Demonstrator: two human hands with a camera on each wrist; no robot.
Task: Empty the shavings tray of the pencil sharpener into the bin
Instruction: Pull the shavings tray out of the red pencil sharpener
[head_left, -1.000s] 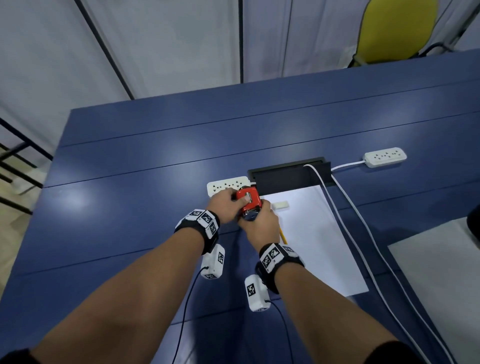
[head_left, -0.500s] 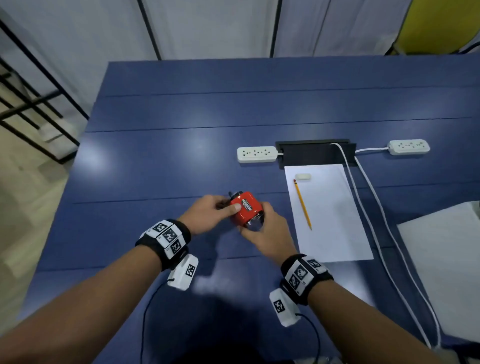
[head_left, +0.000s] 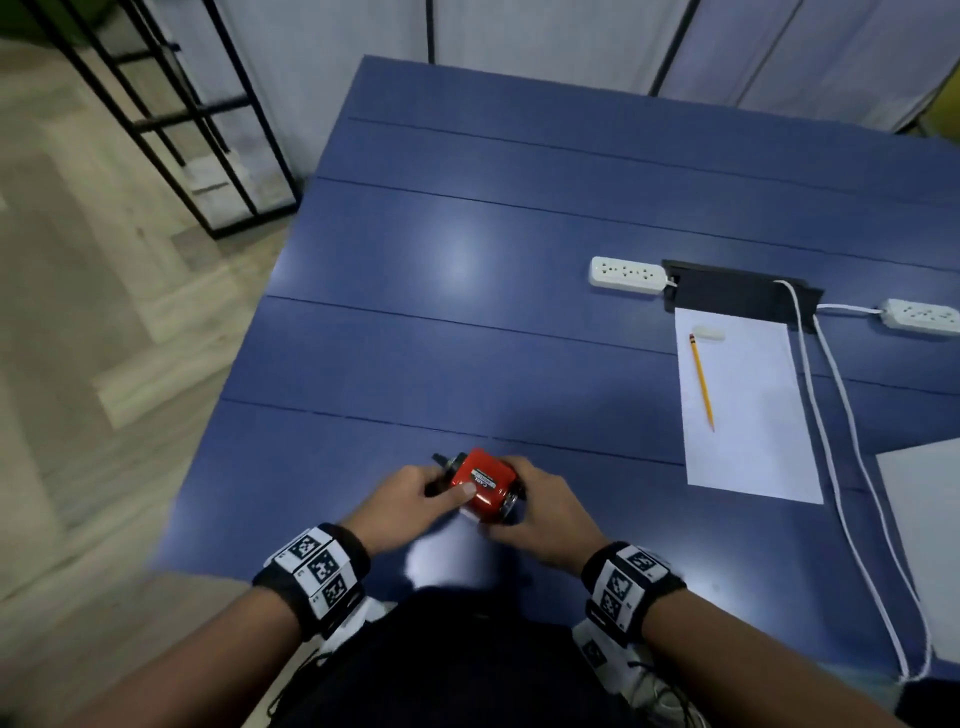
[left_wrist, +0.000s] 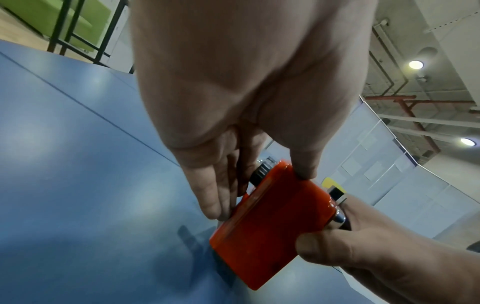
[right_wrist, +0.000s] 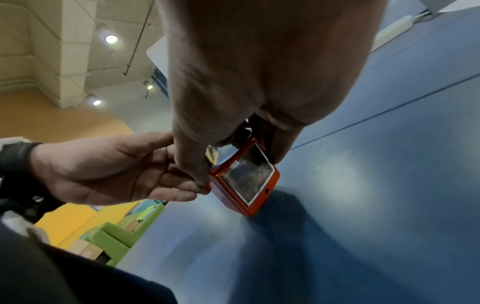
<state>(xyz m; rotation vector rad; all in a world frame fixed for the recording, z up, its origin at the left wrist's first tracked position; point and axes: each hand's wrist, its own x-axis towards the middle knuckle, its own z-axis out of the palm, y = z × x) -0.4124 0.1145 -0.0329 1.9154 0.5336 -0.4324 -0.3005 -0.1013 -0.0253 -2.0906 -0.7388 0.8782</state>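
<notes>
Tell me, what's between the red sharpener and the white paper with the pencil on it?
Nothing but bare blue table. The head view shows the pencil sharpener and the paper apart, with only tabletop between them.

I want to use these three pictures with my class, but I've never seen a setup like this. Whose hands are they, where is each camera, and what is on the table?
No machine here: a person wears one camera on the head and one on each wrist. The head picture looks down at a blue table. The left hand and right hand grip a red pencil sharpener. The right wrist picture shows its shavings tray not yet pulled out. A pencil and eraser lie on paper, beside two power strips.
</notes>
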